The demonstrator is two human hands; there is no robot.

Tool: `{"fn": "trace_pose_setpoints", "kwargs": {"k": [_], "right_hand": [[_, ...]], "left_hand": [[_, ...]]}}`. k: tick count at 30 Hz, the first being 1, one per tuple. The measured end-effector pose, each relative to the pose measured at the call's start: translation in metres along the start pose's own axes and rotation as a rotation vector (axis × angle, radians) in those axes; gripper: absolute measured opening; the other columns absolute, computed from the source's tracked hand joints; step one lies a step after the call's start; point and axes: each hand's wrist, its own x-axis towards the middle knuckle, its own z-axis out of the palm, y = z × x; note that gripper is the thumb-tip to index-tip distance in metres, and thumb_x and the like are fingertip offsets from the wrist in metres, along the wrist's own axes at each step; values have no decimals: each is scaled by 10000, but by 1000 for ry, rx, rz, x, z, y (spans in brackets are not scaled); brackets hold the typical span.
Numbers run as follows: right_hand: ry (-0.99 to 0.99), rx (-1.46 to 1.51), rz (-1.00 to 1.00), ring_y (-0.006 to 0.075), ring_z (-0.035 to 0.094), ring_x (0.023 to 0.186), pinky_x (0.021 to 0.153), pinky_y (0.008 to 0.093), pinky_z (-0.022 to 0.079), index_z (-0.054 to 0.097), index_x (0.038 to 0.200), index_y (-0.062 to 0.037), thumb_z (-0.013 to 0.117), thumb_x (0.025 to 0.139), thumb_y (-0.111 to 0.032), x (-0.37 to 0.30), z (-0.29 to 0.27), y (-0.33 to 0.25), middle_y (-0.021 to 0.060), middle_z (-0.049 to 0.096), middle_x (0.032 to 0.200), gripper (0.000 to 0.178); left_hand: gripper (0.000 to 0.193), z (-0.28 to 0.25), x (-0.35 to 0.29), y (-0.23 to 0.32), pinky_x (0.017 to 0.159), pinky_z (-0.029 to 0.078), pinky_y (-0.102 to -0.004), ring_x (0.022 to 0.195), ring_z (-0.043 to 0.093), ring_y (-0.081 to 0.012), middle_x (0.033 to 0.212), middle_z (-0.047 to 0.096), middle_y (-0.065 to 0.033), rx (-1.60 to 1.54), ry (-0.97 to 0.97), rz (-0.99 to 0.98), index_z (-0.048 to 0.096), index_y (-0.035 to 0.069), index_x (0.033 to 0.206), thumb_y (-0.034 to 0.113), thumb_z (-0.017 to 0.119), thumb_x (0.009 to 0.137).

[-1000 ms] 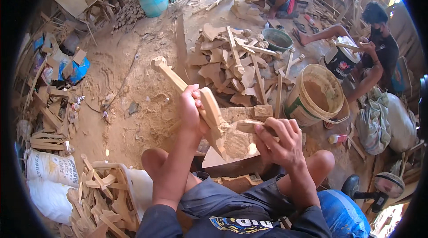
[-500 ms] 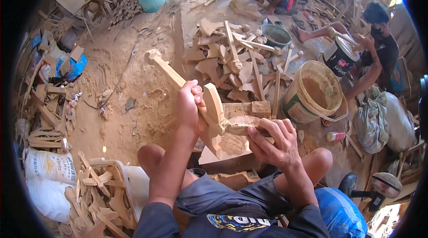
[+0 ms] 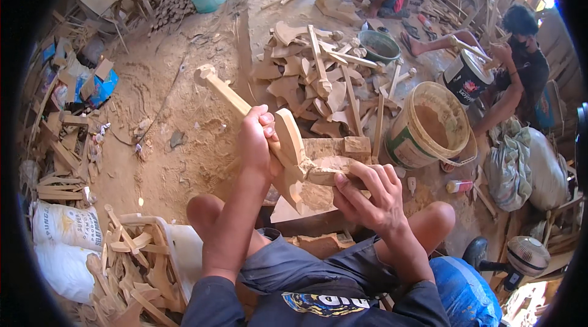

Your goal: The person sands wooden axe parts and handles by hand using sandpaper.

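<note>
My left hand is wrapped round the shaft of a pale wooden axe-shaped carving. Its knobbed shaft end points up and to the left, and its curved head lies just right of my fist. In my right hand is a dusty, flat, rounded piece, pinched between thumb and fingers. The left edge of that piece touches the carving's head, where rough dust or fibres show. What the piece is made of I cannot tell. Below both hands stands a wooden work block between my knees.
Beyond the block lies a heap of wooden axe-shaped pieces. A dusty bucket stands to the right, near a seated person. At lower left, a white bin holds wood pieces. A small fan is at lower right.
Both hands, with the carving and the flat piece, have shifted slightly up and left in the picture. The grips are the same.
</note>
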Motion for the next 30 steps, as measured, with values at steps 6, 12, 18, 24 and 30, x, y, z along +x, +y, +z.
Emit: {"fn": "trace_pose_setpoints", "kwargs": {"k": [6,12,18,24,30], "right_hand": [[-68,-79,106,189,670,852,684,361,478,749,1106,-118,865,777,-78,-10,7,14,51,652,1033,351],[32,431,301,234,730,917,730,338,601,772,1208,-38,889,751,-5,2,2,-9,123,694,1105,474],[43,445,179,300,701,937,825,413,588,731,1260,-33,880,810,-16,6,7,-11,134,699,1181,474],[1,543,174,312,684,904,795,422,571,712,1252,-17,870,836,-17,2,18,-11,147,697,1167,445],[-2,615,138,305,676,889,772,412,562,711,1225,-19,870,843,-27,-7,29,-13,143,697,1134,414]], "left_hand": [[400,1,-5,21,465,348,-204,486,321,-30,616,302,104,-223,-191,-27,384,209,720,210,558,1080],[433,3,-5,21,460,318,-203,467,283,-30,588,280,108,-272,-101,49,346,225,699,230,549,1081],[426,5,-7,15,454,296,-219,458,276,-32,562,284,116,-290,-105,15,361,223,698,245,565,1071],[390,5,-11,14,460,305,-221,473,294,-40,587,313,114,-271,-160,-36,401,214,721,250,578,1067],[338,-4,-4,19,481,340,-224,509,353,-41,658,381,95,-422,-195,-136,450,188,760,187,614,1056]]}}
